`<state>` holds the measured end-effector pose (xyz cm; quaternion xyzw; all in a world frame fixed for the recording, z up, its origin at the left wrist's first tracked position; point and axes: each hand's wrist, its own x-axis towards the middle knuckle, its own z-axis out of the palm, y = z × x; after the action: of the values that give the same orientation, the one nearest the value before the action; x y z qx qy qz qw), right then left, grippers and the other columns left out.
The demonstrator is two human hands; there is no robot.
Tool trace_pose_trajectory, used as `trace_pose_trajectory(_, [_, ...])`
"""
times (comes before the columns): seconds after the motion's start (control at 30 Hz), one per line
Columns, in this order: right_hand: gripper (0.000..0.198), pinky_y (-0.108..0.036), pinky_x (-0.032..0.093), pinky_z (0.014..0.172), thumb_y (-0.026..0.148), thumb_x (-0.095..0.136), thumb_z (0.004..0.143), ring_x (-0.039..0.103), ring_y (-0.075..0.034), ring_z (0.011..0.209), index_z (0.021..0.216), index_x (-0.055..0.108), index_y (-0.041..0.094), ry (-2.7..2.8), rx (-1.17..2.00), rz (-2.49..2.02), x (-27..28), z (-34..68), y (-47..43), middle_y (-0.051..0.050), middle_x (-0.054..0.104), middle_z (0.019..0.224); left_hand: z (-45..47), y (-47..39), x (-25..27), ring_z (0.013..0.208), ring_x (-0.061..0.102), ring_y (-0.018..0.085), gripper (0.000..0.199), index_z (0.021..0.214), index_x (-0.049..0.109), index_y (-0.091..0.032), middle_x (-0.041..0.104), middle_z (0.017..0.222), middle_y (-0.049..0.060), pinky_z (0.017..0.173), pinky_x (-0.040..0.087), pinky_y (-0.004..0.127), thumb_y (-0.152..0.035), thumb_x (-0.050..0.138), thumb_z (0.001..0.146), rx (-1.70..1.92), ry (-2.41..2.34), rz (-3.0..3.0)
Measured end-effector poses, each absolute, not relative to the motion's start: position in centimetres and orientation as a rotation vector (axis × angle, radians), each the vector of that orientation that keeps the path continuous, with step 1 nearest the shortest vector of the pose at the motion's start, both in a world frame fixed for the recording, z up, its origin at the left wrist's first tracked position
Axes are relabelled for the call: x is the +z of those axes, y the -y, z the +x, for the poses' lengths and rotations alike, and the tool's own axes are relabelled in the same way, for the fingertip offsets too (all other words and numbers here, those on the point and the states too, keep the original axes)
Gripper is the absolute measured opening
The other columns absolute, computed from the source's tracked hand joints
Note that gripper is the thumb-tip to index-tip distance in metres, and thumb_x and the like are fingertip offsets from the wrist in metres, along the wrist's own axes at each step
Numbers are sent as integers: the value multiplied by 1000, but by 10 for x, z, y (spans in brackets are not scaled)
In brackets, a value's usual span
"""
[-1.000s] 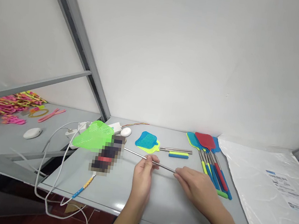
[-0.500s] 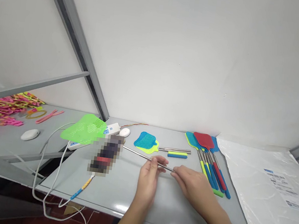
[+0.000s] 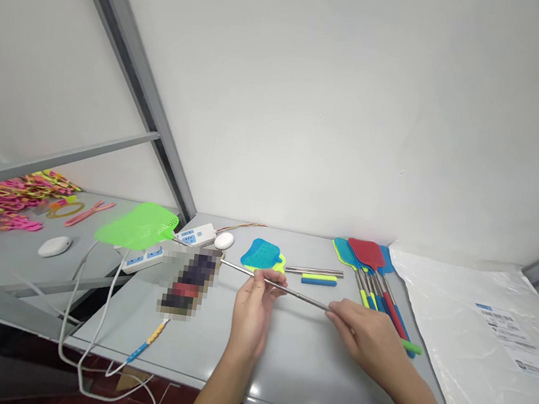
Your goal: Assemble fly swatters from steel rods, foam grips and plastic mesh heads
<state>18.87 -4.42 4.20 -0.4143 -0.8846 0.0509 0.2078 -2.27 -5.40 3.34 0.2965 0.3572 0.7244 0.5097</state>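
Observation:
A green fly swatter with a telescopic metal rod lies across both hands, its perforated head at the left over a white power strip. My left hand is closed around the middle of the rod. My right hand grips the rod farther right, and the green handle end sticks out beyond it. Behind my left hand lie a blue fly swatter head on a yellow one, their metal rods, and loose yellow and blue handle sleeves. Beyond my right hand rests a pile of fly swatters, a red one on top.
A white plastic bag with a label covers the right side. At the left are a power strip, white cables, a pixelated object and a metal frame post. Pink and yellow pieces are heaped at the far left, beside a person's hand.
The rod is drawn out longer: the green head has moved left, my left hand left and my right hand right. The green handle end has shifted right and slightly up.

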Motion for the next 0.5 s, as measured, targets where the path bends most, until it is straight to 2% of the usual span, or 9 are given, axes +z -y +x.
trace_pose_trajectory(0.13, [29,-27,32,58,32,35,100,59,-16,70,98,61,22,2485,48,-1148,45,188,44,-1,62,75,1,60,26,91,60,20,35,90,66,-15,65,94,10,80,47,33,-45,48,93,1606,-905,806])
trace_pose_trajectory(0.3, [27,-27,32,60,32,35,101,59,-15,71,101,60,23,2482,77,-1110,44,185,45,-1,62,76,6,62,31,88,63,20,37,80,64,-15,66,84,8,83,46,34,-45,46,93,1680,-913,809])
trace_pose_trajectory(0.5, [24,-27,30,58,32,37,100,59,-14,70,99,59,23,2452,71,-1116,36,195,46,1,61,75,-13,55,38,83,64,19,35,78,61,-16,65,81,5,81,46,35,-45,49,92,1775,-865,689])
